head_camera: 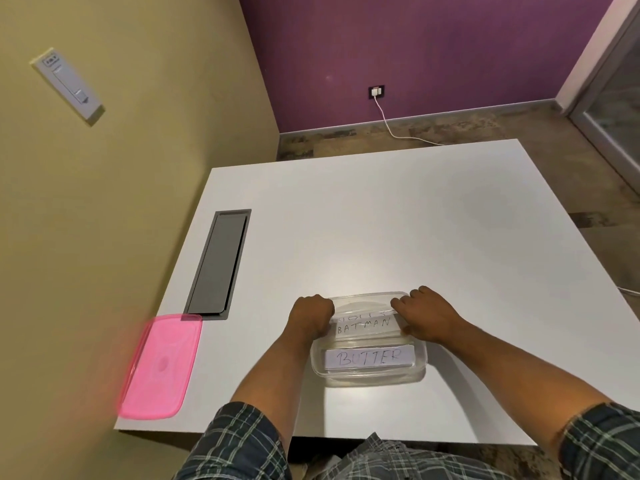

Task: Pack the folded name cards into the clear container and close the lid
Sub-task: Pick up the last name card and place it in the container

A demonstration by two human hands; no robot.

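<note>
A clear plastic container (419, 365) sits near the front of the white table (381, 220). Inside it, at the near side, a folded white card reading BUTTER (369, 357) stands upright. Over the far half, a card reading BATMAN (365, 328) is held at both ends, with another card partly visible behind it. My left hand (311, 317) grips its left end and my right hand (427, 315) grips its right end. The pink lid (159, 367) lies flat at the table's front left corner, apart from the container.
A grey cable hatch (218, 263) is set into the table on the left. An olive wall runs close along the table's left edge. A white cable (391, 128) runs from a wall socket across the floor behind the table.
</note>
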